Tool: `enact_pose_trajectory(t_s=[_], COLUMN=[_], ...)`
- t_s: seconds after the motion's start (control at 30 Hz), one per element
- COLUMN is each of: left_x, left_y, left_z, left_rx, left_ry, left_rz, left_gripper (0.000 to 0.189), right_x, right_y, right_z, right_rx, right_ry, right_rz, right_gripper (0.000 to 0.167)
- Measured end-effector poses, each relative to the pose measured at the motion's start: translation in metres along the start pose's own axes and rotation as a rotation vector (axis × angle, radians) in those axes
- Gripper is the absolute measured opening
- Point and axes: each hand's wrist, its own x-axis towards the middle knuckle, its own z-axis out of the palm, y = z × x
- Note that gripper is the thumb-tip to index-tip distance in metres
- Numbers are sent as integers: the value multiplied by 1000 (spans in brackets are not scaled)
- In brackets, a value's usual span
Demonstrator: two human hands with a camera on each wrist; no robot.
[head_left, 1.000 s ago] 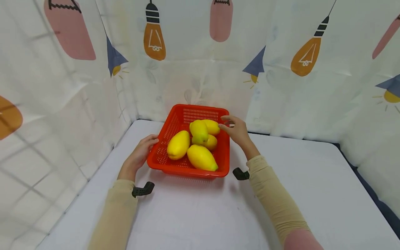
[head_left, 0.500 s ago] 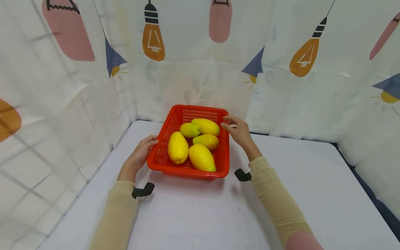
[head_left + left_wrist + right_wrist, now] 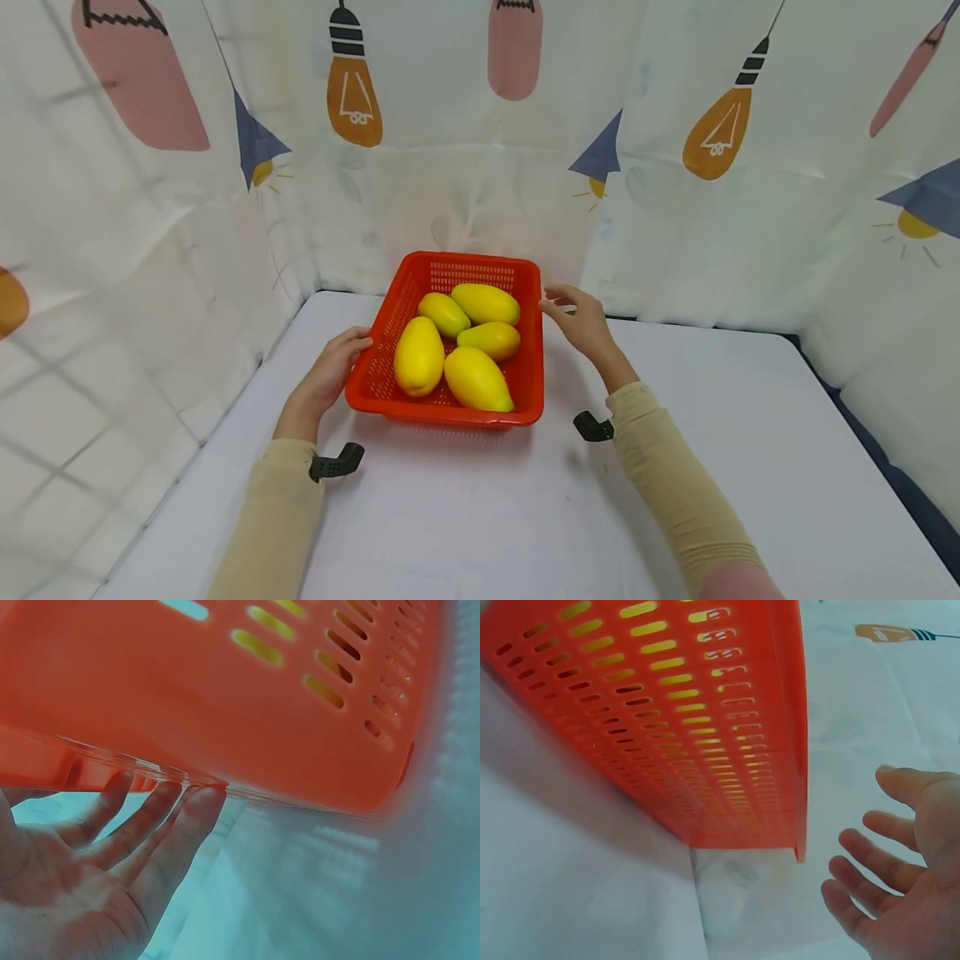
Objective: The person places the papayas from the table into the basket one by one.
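Several yellow mangoes [image 3: 477,379] lie in a red plastic basket [image 3: 534,383] with slotted walls. One smaller mango [image 3: 444,315] sits at the back left of the group, beside a larger mango [image 3: 485,304]. My left hand [image 3: 330,375] is at the basket's left side; in the left wrist view its extended fingers [image 3: 172,847] touch the outer wall, and its thumb is mostly hidden. Just off the basket's right rim is my right hand [image 3: 581,323], fingers loosely bent and holding nothing. The right wrist view shows a gap between this hand [image 3: 915,870] and the basket wall.
The basket stands on a white table [image 3: 675,433] near its back left corner. A white curtain [image 3: 450,183] with printed bulbs and lamps hangs behind and to the left. A black wrist device [image 3: 337,462] is on the left sleeve, another [image 3: 592,427] on the right.
The smaller mango has dropped from on top of the others to the back left and settled. My right hand has drawn slightly away from the rim. My left hand stays at the basket.
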Motion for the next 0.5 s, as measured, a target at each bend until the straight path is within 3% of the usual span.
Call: enact_pose_trajectory(t_s=[0.5], left_x=[-2], left_y=[5], left_z=[1], left_rx=[57], left_ry=[5], left_rz=[-29], left_gripper=[39], right_x=[-12], right_y=[1], right_z=[-9], right_rx=[-39], right_ry=[-5], right_rz=[-10], right_gripper=[41])
